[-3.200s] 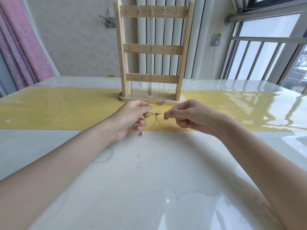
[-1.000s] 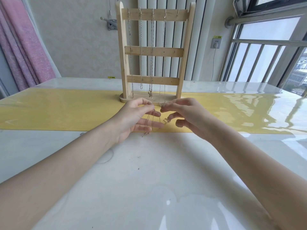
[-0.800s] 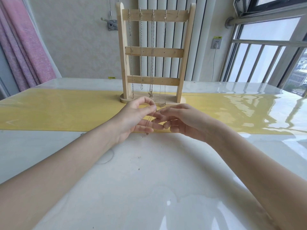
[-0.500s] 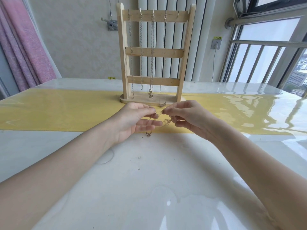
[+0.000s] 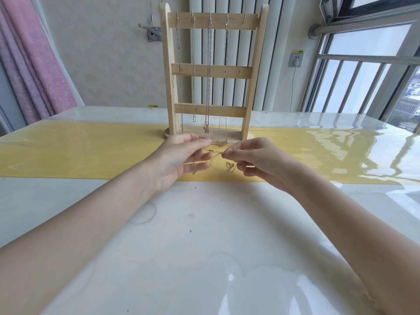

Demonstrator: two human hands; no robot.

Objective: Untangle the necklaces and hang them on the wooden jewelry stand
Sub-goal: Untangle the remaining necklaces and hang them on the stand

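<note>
**Both hands pinching one gold chain, mid-air**

While the wooden jewelry stand (image 5: 211, 73) sits upright on the yellow runner (image 5: 79, 151), both hands work just in front of its base. Left hand (image 5: 179, 160): thumb and forefinger pinch the gold necklace (image 5: 214, 152), other fingers extended. Right hand (image 5: 254, 162): fingers curled, pinching the same chain. Short taut run between the pinches; the rest droops in loops, pendant near the right fingers. Four necklaces (image 5: 208, 71) hang from the top-rail hooks. Glossy white table (image 5: 204, 246) below.
</note>
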